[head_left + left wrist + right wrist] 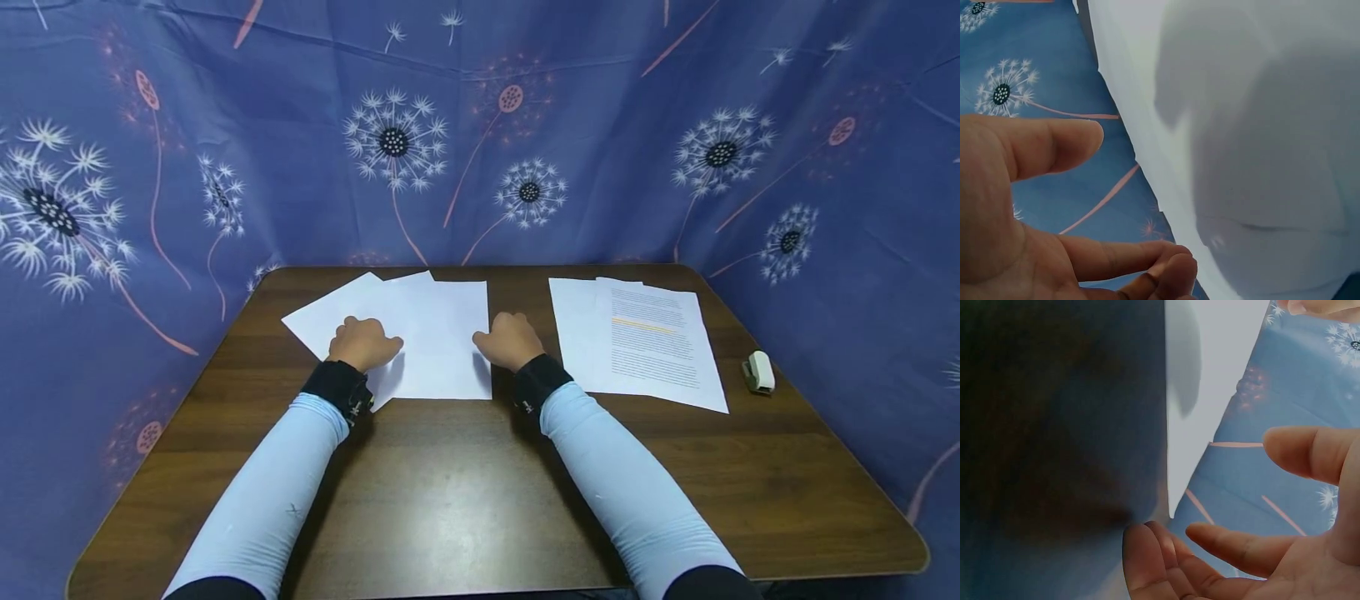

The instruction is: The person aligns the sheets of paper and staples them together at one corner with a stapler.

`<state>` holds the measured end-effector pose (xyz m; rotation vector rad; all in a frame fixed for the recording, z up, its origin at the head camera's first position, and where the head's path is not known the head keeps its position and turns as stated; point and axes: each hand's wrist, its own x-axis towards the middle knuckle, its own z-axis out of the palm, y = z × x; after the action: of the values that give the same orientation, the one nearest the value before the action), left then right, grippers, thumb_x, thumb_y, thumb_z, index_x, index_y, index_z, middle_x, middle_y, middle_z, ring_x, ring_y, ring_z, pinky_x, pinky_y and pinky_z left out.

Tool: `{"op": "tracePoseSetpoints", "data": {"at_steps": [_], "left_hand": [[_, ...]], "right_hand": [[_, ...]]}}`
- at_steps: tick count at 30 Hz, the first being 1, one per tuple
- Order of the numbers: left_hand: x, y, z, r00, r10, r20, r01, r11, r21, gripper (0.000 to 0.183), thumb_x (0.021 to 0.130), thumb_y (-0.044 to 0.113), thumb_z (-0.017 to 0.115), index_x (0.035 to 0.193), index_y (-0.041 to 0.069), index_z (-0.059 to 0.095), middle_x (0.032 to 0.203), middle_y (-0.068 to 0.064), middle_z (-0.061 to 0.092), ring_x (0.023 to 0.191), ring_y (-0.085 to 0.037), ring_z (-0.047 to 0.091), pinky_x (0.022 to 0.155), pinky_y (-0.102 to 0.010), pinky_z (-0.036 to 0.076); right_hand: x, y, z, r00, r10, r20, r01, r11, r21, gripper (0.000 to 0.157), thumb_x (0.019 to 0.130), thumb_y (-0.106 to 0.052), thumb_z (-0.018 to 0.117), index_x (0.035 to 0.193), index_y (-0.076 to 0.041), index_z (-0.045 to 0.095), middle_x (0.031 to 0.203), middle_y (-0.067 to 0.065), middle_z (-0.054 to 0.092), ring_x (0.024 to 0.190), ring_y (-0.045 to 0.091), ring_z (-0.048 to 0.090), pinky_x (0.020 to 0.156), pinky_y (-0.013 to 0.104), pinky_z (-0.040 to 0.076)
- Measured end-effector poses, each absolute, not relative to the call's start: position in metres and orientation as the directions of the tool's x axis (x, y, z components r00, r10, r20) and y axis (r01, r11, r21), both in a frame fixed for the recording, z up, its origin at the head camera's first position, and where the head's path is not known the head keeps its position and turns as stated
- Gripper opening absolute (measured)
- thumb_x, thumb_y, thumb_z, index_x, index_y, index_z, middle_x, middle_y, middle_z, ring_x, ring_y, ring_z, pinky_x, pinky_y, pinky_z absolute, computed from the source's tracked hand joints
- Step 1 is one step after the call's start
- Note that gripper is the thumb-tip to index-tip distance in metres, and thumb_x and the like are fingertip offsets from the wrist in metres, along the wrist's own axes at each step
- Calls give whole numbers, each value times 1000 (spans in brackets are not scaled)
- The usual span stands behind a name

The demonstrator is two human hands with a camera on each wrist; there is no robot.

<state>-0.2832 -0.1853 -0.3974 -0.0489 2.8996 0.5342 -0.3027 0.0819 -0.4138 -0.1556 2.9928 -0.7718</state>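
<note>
Several blank white sheets of paper (pixel 446 342) lie overlapped and fanned at odd angles on the left half of the table. My left hand (pixel 363 343) is over the left part of these sheets, holding nothing. Its thumb (pixel 1063 144) stands apart from the loosely bent fingers in the left wrist view. At the sheets' right edge is my right hand (pixel 510 340), with nothing between its thumb (pixel 1304 450) and relaxed fingers. The right wrist view has a corner of the white paper (pixel 1175 475) close to the fingertips.
Further right on the brown table (pixel 450 500) lie more overlapped sheets, the top one a printed page (pixel 656 354) with an orange-yellow highlighted line. Near the table's right edge sits a small white-and-dark stapler (pixel 760 372). A blue dandelion-patterned cloth (pixel 600 125) hangs behind.
</note>
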Motion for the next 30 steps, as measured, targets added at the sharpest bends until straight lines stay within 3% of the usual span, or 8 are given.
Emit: {"op": "tracePoseSetpoints", "data": {"at_steps": [8,18,30], "left_hand": [[-287,-185,-410,-980,-7,-200,-78,934,348,61,97,53,55,120,-2,69,132,-36,48,122,-50,47,92,-59,45],[-291,-178,-414,-980,-7,-200,-76,938,337,59,94,51,60,115,-3,71,128,-35,49,117,-48,48,87,-56,48],[-296,-173,-414,-976,-41,-213,-113,934,340,55,91,46,62,117,-2,70,129,-33,49,117,-46,47,87,-55,48]], "right_hand": [[-305,76,-421,-996,-85,-35,-57,871,-489,42,96,-41,59,70,-8,64,82,11,59,76,28,56,64,39,42],[-303,59,-421,-993,-120,10,-110,868,-485,46,94,-38,61,57,-10,59,73,9,63,74,28,58,66,38,45],[-304,49,-421,-996,-92,18,-89,873,-479,41,93,-40,64,66,-10,60,79,9,64,75,27,60,67,39,47]]}}
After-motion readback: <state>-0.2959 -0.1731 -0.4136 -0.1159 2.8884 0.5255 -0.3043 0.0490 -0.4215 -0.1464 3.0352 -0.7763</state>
